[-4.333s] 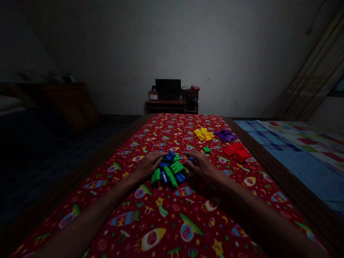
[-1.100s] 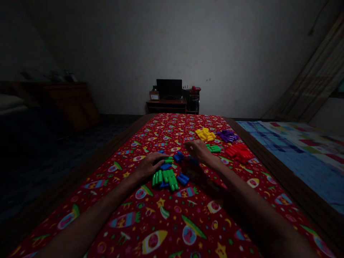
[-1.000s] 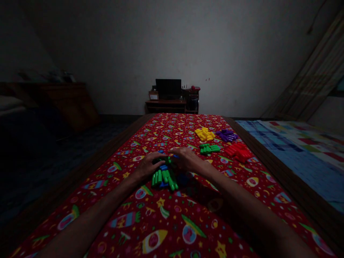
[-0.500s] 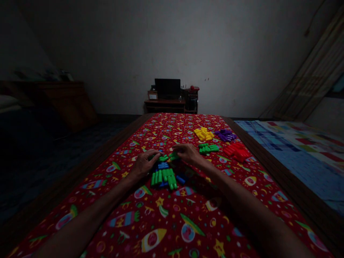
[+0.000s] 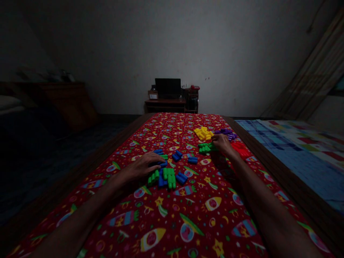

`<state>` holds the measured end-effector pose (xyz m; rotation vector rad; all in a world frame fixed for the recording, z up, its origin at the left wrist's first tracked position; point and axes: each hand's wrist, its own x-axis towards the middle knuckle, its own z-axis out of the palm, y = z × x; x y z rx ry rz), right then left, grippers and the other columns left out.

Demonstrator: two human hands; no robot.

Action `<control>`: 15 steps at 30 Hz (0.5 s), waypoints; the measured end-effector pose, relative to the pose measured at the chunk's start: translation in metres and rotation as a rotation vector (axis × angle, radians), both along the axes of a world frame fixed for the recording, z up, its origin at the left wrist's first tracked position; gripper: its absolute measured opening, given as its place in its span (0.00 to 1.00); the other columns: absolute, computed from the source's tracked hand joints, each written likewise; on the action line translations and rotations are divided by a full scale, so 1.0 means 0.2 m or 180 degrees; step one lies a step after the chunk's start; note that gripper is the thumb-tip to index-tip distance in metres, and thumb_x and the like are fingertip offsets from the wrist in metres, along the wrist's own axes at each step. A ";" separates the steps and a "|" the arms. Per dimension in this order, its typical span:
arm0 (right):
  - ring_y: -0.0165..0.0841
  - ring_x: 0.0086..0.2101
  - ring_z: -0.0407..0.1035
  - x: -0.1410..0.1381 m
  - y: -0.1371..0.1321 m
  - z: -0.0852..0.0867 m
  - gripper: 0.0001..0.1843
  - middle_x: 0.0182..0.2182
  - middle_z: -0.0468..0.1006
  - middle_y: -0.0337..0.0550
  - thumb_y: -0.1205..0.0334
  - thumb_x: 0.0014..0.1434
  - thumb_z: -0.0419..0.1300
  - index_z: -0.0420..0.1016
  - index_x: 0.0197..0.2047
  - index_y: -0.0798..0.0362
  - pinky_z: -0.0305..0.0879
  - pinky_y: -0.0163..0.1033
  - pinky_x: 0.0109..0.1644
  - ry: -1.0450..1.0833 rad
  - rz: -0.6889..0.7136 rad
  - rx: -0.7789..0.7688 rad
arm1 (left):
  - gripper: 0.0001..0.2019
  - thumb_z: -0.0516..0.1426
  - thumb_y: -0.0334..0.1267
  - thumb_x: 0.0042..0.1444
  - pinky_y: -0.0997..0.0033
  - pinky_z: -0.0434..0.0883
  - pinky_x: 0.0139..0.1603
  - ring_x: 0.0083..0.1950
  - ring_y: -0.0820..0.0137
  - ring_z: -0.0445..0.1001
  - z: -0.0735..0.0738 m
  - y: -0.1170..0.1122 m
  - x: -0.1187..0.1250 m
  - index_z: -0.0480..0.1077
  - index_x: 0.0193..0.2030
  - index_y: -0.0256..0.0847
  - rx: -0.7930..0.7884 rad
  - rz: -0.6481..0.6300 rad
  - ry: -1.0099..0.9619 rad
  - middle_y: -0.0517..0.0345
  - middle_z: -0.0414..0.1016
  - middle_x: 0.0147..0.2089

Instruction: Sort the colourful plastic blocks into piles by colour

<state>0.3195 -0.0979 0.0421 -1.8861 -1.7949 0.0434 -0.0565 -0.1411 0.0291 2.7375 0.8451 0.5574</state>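
Observation:
Over a mixed heap of green and blue plastic toy blocks, my left hand [image 5: 147, 165] rests with thumb and fingers apart. Its fingertips touch a blue block [image 5: 163, 165]. Near it lie joined green blocks [image 5: 169, 174] and a shorter green group [image 5: 153, 177]. Loose blue blocks [image 5: 181, 178] sit to the right of the heap. Farther right, my right hand [image 5: 223, 143] has its fingers bent together at the end of the green block pile [image 5: 205, 148]. A green block shows at those fingertips, partly hidden by them.
Yellow blocks [image 5: 203, 133], purple blocks [image 5: 227, 134] and red blocks [image 5: 242, 150] lie in separate piles around my right hand. A red patterned cloth [image 5: 150, 222] covers the table. Beyond its far end stands a desk with a monitor [image 5: 168, 88].
My right hand has moved from the mixed heap, where it held a green block, right to the green pile. My left hand has shifted slightly over the heap. More separate blue blocks are uncovered.

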 end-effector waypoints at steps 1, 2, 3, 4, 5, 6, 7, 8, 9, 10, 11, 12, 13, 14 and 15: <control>0.37 0.43 0.75 -0.01 0.00 -0.02 0.21 0.42 0.81 0.50 0.74 0.51 0.53 0.80 0.47 0.59 0.67 0.33 0.45 -0.0068 0.0034 -0.0066 | 0.15 0.51 0.46 0.64 0.64 0.68 0.55 0.51 0.64 0.73 -0.01 0.00 0.00 0.74 0.49 0.42 0.0064 0.0031 -0.0027 0.51 0.77 0.48; 0.37 0.43 0.75 -0.01 0.00 -0.03 0.21 0.42 0.81 0.51 0.73 0.52 0.54 0.80 0.47 0.59 0.67 0.33 0.45 -0.0126 0.0070 -0.0122 | 0.15 0.52 0.45 0.64 0.63 0.68 0.55 0.50 0.64 0.73 -0.02 0.01 0.00 0.74 0.49 0.42 0.0113 0.0068 -0.0049 0.51 0.78 0.48; 0.37 0.43 0.75 -0.02 0.00 -0.03 0.21 0.43 0.81 0.52 0.72 0.53 0.54 0.79 0.48 0.59 0.67 0.33 0.45 -0.0165 0.0102 -0.0154 | 0.15 0.52 0.45 0.63 0.63 0.68 0.54 0.50 0.64 0.74 -0.02 0.01 0.00 0.74 0.49 0.43 0.0154 0.0121 -0.0069 0.51 0.78 0.48; 0.37 0.44 0.75 -0.03 -0.01 -0.03 0.20 0.43 0.81 0.53 0.72 0.54 0.54 0.79 0.48 0.59 0.67 0.33 0.45 -0.0182 0.0125 -0.0153 | 0.15 0.52 0.45 0.63 0.62 0.68 0.54 0.49 0.64 0.74 -0.03 0.01 0.00 0.75 0.48 0.43 0.0184 0.0181 -0.0087 0.51 0.78 0.47; 0.37 0.44 0.75 -0.04 -0.01 -0.02 0.20 0.44 0.80 0.53 0.72 0.55 0.53 0.78 0.49 0.59 0.66 0.33 0.46 -0.0178 0.0141 -0.0120 | 0.15 0.52 0.45 0.63 0.62 0.69 0.53 0.49 0.64 0.74 -0.04 0.01 0.00 0.75 0.48 0.43 0.0207 0.0257 -0.0110 0.51 0.78 0.46; 0.37 0.45 0.74 -0.04 -0.01 -0.02 0.20 0.45 0.80 0.53 0.72 0.56 0.53 0.78 0.50 0.59 0.66 0.34 0.46 -0.0160 0.0146 -0.0068 | 0.15 0.51 0.45 0.63 0.62 0.69 0.52 0.48 0.63 0.74 -0.04 0.00 0.01 0.75 0.48 0.44 0.0226 0.0360 -0.0145 0.51 0.78 0.46; 0.37 0.45 0.74 -0.05 -0.01 -0.01 0.20 0.45 0.80 0.54 0.72 0.56 0.52 0.78 0.50 0.60 0.66 0.34 0.47 -0.0133 0.0155 -0.0006 | 0.15 0.51 0.45 0.63 0.61 0.70 0.52 0.48 0.63 0.75 -0.04 0.00 0.01 0.75 0.48 0.44 0.0241 0.0478 -0.0200 0.51 0.78 0.46; 0.37 0.45 0.74 -0.05 0.00 0.00 0.21 0.45 0.80 0.54 0.72 0.57 0.52 0.78 0.50 0.60 0.66 0.34 0.48 -0.0102 0.0166 0.0054 | 0.16 0.51 0.46 0.63 0.61 0.70 0.52 0.48 0.63 0.75 -0.04 0.00 0.02 0.75 0.49 0.44 0.0252 0.0596 -0.0274 0.51 0.78 0.46; 0.36 0.45 0.74 -0.05 0.00 0.01 0.21 0.45 0.80 0.53 0.73 0.57 0.51 0.78 0.50 0.60 0.65 0.34 0.49 -0.0064 0.0186 0.0102 | 0.17 0.50 0.47 0.63 0.60 0.70 0.52 0.49 0.62 0.74 -0.05 0.00 0.02 0.74 0.49 0.44 0.0251 0.0706 -0.0355 0.51 0.78 0.47; 0.36 0.45 0.74 -0.04 0.00 0.01 0.21 0.44 0.80 0.53 0.73 0.56 0.51 0.78 0.50 0.60 0.65 0.34 0.49 -0.0016 0.0217 0.0127 | 0.18 0.49 0.47 0.63 0.59 0.69 0.54 0.50 0.62 0.74 -0.05 0.00 0.03 0.74 0.50 0.43 0.0249 0.0796 -0.0437 0.51 0.77 0.49; 0.36 0.45 0.74 -0.04 0.00 0.02 0.22 0.43 0.81 0.52 0.74 0.55 0.52 0.77 0.50 0.61 0.66 0.34 0.49 0.0043 0.0241 0.0124 | 0.19 0.48 0.47 0.64 0.59 0.69 0.55 0.51 0.62 0.74 -0.06 0.00 0.03 0.74 0.51 0.43 0.0248 0.0851 -0.0505 0.50 0.77 0.50; 0.35 0.44 0.75 -0.04 0.00 0.03 0.22 0.43 0.81 0.52 0.75 0.54 0.52 0.77 0.50 0.61 0.66 0.34 0.48 0.0102 0.0250 0.0106 | 0.19 0.47 0.46 0.64 0.58 0.68 0.56 0.53 0.61 0.73 -0.07 0.00 0.04 0.73 0.51 0.42 0.0248 0.0865 -0.0549 0.49 0.76 0.51; 0.35 0.43 0.75 -0.03 0.00 0.03 0.23 0.42 0.81 0.51 0.76 0.53 0.52 0.77 0.50 0.61 0.66 0.33 0.47 0.0154 0.0241 0.0082 | 0.20 0.46 0.45 0.64 0.58 0.68 0.57 0.54 0.62 0.72 -0.08 0.01 0.04 0.73 0.51 0.41 0.0252 0.0857 -0.0573 0.48 0.76 0.52; 0.35 0.43 0.75 -0.02 0.00 0.04 0.24 0.41 0.81 0.52 0.77 0.52 0.51 0.77 0.50 0.61 0.66 0.33 0.47 0.0194 0.0209 0.0062 | 0.20 0.45 0.44 0.64 0.58 0.67 0.58 0.55 0.62 0.72 -0.10 0.02 0.04 0.73 0.51 0.41 0.0253 0.0841 -0.0572 0.48 0.76 0.53; 0.35 0.43 0.75 -0.01 -0.01 0.04 0.24 0.41 0.82 0.52 0.77 0.52 0.51 0.77 0.50 0.62 0.66 0.33 0.47 0.0216 0.0171 0.0056 | 0.20 0.45 0.44 0.64 0.57 0.67 0.59 0.55 0.62 0.72 -0.13 0.04 0.04 0.73 0.51 0.41 0.0249 0.0825 -0.0558 0.48 0.76 0.53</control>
